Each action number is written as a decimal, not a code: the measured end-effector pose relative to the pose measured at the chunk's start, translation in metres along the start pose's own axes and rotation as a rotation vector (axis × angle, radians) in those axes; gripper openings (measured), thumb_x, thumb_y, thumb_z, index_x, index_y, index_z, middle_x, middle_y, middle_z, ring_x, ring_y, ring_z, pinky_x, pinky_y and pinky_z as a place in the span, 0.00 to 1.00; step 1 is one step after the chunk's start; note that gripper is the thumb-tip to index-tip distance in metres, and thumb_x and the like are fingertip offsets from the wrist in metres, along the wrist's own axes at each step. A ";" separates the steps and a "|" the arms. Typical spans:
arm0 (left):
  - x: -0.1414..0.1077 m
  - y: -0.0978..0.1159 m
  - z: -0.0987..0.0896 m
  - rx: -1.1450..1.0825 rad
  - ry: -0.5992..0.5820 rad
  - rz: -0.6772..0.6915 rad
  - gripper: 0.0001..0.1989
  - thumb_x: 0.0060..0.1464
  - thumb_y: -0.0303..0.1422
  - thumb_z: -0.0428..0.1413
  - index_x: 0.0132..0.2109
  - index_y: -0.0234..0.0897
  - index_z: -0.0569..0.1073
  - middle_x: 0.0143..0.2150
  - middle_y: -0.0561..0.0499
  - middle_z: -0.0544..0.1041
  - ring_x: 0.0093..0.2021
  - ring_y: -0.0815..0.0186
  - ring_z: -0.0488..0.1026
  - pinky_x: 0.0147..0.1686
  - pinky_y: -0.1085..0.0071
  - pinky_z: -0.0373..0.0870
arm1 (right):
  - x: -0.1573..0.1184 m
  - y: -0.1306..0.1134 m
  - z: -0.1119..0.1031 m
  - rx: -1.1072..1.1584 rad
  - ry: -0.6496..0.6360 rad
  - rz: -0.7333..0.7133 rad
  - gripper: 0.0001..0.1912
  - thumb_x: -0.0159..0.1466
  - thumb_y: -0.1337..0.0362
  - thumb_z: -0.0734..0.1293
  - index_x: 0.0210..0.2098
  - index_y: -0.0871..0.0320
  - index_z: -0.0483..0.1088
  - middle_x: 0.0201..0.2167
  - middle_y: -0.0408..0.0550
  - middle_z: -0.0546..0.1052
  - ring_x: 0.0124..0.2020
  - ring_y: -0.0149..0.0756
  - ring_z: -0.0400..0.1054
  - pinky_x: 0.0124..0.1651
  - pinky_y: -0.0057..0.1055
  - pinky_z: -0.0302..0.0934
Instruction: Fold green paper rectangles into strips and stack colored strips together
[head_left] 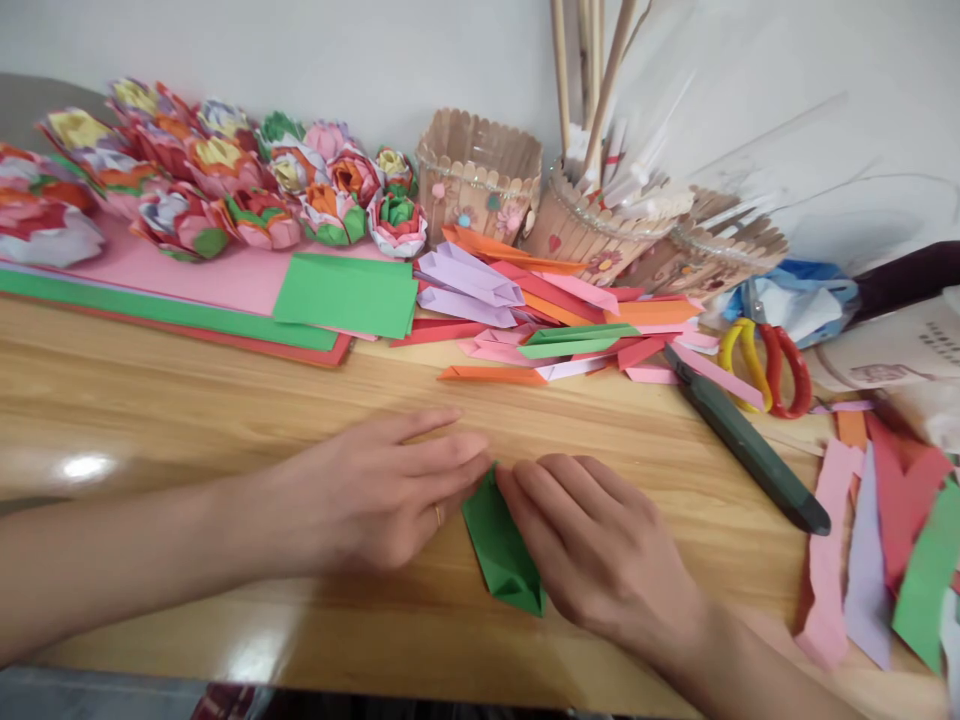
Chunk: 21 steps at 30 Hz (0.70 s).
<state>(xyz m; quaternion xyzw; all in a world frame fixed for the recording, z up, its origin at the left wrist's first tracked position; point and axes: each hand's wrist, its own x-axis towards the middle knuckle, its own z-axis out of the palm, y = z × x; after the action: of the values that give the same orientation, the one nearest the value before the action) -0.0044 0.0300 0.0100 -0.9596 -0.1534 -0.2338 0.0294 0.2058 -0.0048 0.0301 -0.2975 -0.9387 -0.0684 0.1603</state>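
A strip of green paper [504, 545], folded to slanted ends, lies on the wooden table between my hands. My right hand [600, 540] is closed on its right side, fingers bent together at the far end of the fold. From the left reaches my left hand [405, 490], its fingers stretched out and a little apart. Its fingertips rest against the far left edge of the green paper, close to the right hand's fingertips. The left thumb is hidden under the palm. A thin ring is on one left finger.
Behind lie folded paper strips [525, 285], flat green sheets [345, 293] and several paper flowers [247, 180]. Stick-sided baskets [480, 180] stand by the wall. At right are a dark utility knife [750, 440], scissors [784, 370] and loose paper pieces [829, 560].
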 end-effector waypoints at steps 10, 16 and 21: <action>-0.003 -0.006 0.000 0.045 -0.098 0.034 0.18 0.67 0.26 0.41 0.47 0.34 0.75 0.50 0.52 0.78 0.53 0.63 0.70 0.58 0.63 0.60 | -0.004 0.009 -0.003 0.096 -0.061 -0.038 0.19 0.68 0.75 0.52 0.30 0.63 0.72 0.26 0.50 0.72 0.28 0.36 0.63 0.29 0.33 0.59; -0.004 -0.005 -0.002 0.077 -0.124 0.050 0.17 0.66 0.25 0.42 0.48 0.35 0.75 0.52 0.51 0.76 0.55 0.66 0.69 0.61 0.64 0.57 | -0.010 0.015 -0.005 0.161 -0.148 0.093 0.16 0.69 0.71 0.52 0.47 0.66 0.69 0.33 0.52 0.73 0.33 0.37 0.65 0.33 0.34 0.63; -0.002 -0.006 -0.006 0.072 -0.123 0.058 0.18 0.66 0.25 0.40 0.47 0.34 0.75 0.51 0.52 0.77 0.54 0.65 0.71 0.61 0.63 0.57 | -0.013 0.017 -0.009 0.091 -0.195 0.053 0.16 0.69 0.72 0.53 0.48 0.65 0.69 0.36 0.53 0.75 0.38 0.41 0.66 0.37 0.37 0.63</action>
<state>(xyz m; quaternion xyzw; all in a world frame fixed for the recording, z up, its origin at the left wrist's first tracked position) -0.0101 0.0342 0.0146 -0.9746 -0.1352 -0.1678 0.0609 0.2286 0.0002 0.0347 -0.3197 -0.9438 0.0079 0.0835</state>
